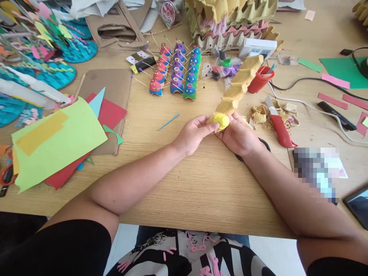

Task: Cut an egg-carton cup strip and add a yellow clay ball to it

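Note:
Both hands meet over the middle of the table at the near end of a tan egg-carton strip (240, 82), which stretches away towards the red cup (258, 81). That near end is covered in bright yellow material (221, 120). My left hand (193, 134) pinches it from the left, thumb on the yellow surface. From the right, my right hand (240, 136) grips the same end, its fingers partly hidden beneath the strip. A thin blue stick (168, 122) lies left of the hands. Three rows of painted egg-carton caterpillars (177, 71) stand farther back.
A red-handled knife (280, 128) lies beside carton scraps (259, 114) on the right. Dark scissors, partly hidden, are under my right wrist. Coloured paper (60, 142) covers the left side. Stacked egg trays (230, 23) and a white power strip (258, 48) are at the back.

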Tool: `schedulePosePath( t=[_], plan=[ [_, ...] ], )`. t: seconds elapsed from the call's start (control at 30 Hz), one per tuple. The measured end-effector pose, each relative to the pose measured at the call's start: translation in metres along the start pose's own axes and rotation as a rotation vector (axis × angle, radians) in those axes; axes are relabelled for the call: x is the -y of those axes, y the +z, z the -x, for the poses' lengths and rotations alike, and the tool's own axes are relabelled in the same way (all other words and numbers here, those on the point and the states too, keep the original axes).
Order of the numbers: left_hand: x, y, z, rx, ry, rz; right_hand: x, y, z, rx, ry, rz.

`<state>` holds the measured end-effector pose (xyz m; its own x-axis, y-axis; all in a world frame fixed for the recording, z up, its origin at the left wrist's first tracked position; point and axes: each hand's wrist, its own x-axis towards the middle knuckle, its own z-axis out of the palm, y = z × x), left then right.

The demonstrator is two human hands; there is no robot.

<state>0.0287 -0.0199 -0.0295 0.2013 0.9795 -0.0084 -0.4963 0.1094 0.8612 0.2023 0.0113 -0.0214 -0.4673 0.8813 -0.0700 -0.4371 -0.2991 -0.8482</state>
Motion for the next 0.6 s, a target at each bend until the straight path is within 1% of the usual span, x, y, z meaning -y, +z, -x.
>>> schedulePosePath(
  t=[0.13, 0.37, 0.47, 0.6],
  plan=[
    [-0.0025, 0.0030, 0.0016, 0.020, 0.012, 0.015, -0.0007, 0.0001, -0.0002, -0.020, 0.000, 0.005],
    [0.0015, 0.0021, 0.0031, -0.054, 0.089, -0.089, -0.0011, 0.0003, 0.0000, -0.022, 0.005, 0.024],
    [0.0018, 0.0014, 0.0031, -0.047, 0.102, -0.128, -0.0006, 0.0013, 0.0002, -0.026, 0.003, 0.023],
    [0.0022, 0.0004, 0.0029, -0.025, 0.095, -0.127, -0.0004, 0.0033, 0.0005, -0.027, -0.007, 0.044]
  ],
)
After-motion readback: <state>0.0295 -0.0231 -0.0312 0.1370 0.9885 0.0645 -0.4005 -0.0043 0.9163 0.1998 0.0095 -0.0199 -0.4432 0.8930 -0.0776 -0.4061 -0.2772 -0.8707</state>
